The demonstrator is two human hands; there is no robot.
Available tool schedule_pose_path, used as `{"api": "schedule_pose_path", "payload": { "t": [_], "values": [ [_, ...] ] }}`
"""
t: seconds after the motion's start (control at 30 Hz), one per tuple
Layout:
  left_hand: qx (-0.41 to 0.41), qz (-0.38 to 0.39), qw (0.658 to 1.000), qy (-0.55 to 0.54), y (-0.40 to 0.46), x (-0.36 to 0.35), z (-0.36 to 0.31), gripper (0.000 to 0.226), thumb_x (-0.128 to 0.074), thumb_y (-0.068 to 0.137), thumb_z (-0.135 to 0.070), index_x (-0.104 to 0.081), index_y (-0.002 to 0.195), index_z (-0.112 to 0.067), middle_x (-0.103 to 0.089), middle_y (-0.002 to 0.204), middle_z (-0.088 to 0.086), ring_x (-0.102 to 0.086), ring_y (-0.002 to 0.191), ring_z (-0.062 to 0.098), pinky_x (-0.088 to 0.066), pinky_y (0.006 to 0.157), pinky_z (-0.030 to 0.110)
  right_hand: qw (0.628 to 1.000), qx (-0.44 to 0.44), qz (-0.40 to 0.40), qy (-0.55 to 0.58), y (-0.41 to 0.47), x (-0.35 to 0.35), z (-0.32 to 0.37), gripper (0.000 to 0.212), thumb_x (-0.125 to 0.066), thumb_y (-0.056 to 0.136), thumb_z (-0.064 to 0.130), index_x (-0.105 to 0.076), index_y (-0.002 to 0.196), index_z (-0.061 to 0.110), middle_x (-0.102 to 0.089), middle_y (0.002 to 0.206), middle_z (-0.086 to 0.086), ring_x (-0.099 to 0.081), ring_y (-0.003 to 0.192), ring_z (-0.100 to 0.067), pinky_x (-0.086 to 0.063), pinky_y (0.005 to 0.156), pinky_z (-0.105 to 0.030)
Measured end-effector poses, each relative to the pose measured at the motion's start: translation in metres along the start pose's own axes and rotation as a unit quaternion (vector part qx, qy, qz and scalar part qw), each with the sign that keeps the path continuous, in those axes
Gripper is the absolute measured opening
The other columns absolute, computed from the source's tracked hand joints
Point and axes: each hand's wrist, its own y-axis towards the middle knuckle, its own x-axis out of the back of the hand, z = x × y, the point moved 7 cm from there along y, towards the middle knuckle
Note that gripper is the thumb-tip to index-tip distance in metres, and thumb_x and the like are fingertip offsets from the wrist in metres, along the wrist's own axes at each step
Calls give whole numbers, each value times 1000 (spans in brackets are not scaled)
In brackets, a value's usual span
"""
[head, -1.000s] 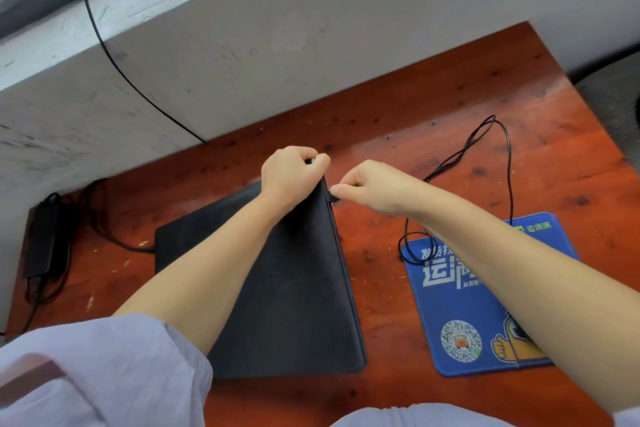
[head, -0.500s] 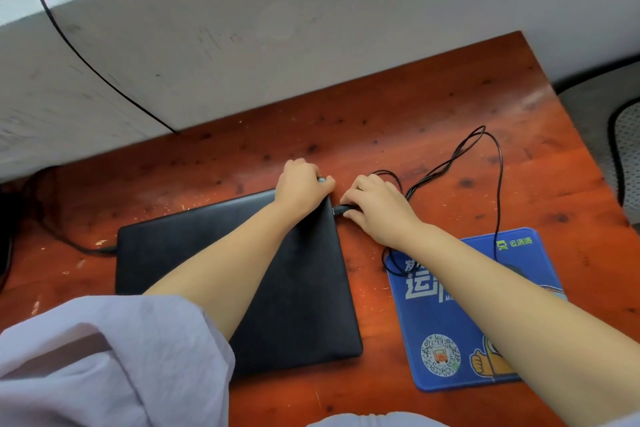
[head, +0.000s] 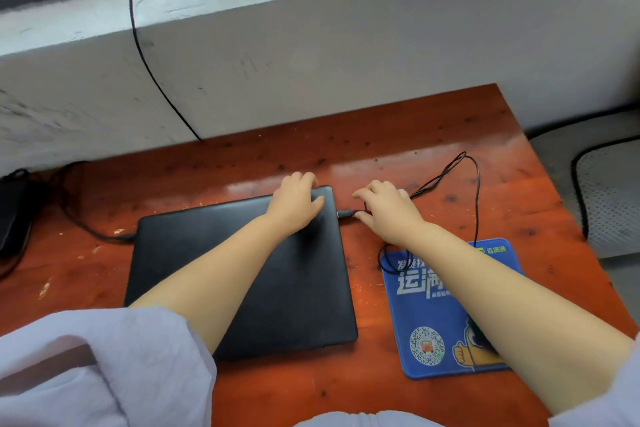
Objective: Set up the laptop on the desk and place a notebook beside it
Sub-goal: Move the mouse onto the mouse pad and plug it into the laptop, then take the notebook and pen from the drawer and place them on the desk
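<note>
A closed black laptop [head: 242, 274] lies flat on the red-brown wooden desk [head: 433, 135]. My left hand [head: 298, 201] rests on the laptop's far right corner, fingers curled over the back edge. My right hand [head: 388, 208] sits just right of the laptop, fingers spread, thumb beside a black plug [head: 344, 213] seated in the laptop's right side. A thin black cable [head: 474, 184] loops from that plug across the desk. No notebook is in view.
A blue mouse pad [head: 440, 315] lies right of the laptop, partly under my right forearm. A second cable [head: 104, 236] enters the laptop's left side; a black power adapter [head: 14, 208] sits at the far left. A grey concrete ledge [head: 311, 28] borders the desk behind.
The laptop, tilted up on its side a second ago, now lies flat. My right hand has opened beside the plug, and my left hand has loosened on the corner.
</note>
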Motion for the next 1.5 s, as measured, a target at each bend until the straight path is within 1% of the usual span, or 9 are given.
{"api": "schedule_pose_path", "payload": {
  "t": [0.17,0.4,0.63,0.87,0.97,1.1,1.27,1.37,1.5],
  "values": [
    [-76,0,997,-21,-40,7,-1,31,-48,92,-31,-53,114,-9,-58,115,11,-50,111,27,-44,94,43,995,-59,-67,-43,-44,21,2,38,-48,92,33,-48,128,19,-50,128,-7,-45,115,-28,-38,91,-41],
    [-280,17,960,16,-107,-20,-36,27,-50,91,-30,-54,110,-12,-60,108,7,-51,107,26,-43,93,40,964,-209,-150,-58,-165,-1,21,44,-47,91,30,-44,133,19,-47,136,-5,-41,125,-25,-32,99,-41],
    [-444,124,886,40,-208,-79,-89,24,-47,91,-27,-54,108,-12,-61,107,7,-53,103,26,-46,89,41,901,-398,-169,-21,-338,-72,66,45,-41,94,35,-40,137,22,-43,140,0,-37,129,-19,-26,106,-39],
    [-560,244,790,61,-338,-172,-153,23,-48,90,-29,-54,106,-13,-60,103,6,-54,100,24,-46,87,37,790,-587,-169,51,-510,-159,90,43,-41,94,33,-40,136,24,-43,139,1,-37,129,-20,-28,104,-40],
    [-556,304,767,99,-383,-221,-159,22,-49,90,-27,-54,104,-11,-61,101,9,-56,98,26,-47,86,37,744,-642,-157,94,-563,-207,102,42,-42,94,33,-40,135,25,-44,138,1,-39,128,-20,-29,104,-40],
    [-510,353,769,152,-421,-277,-160,23,-48,89,-25,-58,102,-8,-63,104,12,-58,99,30,-48,87,37,703,-683,-127,151,-619,-261,111,42,-42,94,33,-40,135,25,-44,137,1,-41,125,-22,-34,99,-39],
    [-437,373,803,159,-449,-337,-164,29,-47,90,-23,-58,113,-9,-64,115,11,-58,107,29,-44,88,30,665,-701,-143,214,-689,-305,99,40,-44,94,28,-43,133,21,-46,136,-4,-42,123,-26,-38,96,-39],
    [-376,370,835,159,-454,-370,-164,30,-46,91,-20,-58,114,-6,-63,119,15,-57,111,32,-43,89,29,614,-716,-166,288,-731,-333,84,38,-43,94,21,-44,132,14,-45,135,-13,-42,122,-32,-36,97,-37],
    [-321,360,859,170,-446,-412,-159,38,-46,91,-19,-50,124,-2,-59,126,20,-54,117,35,-41,93,33,542,-739,-187,353,-773,-371,63,38,-42,93,16,-47,130,11,-45,136,-15,-48,120,-31,-37,97,-34]
  ]
}}
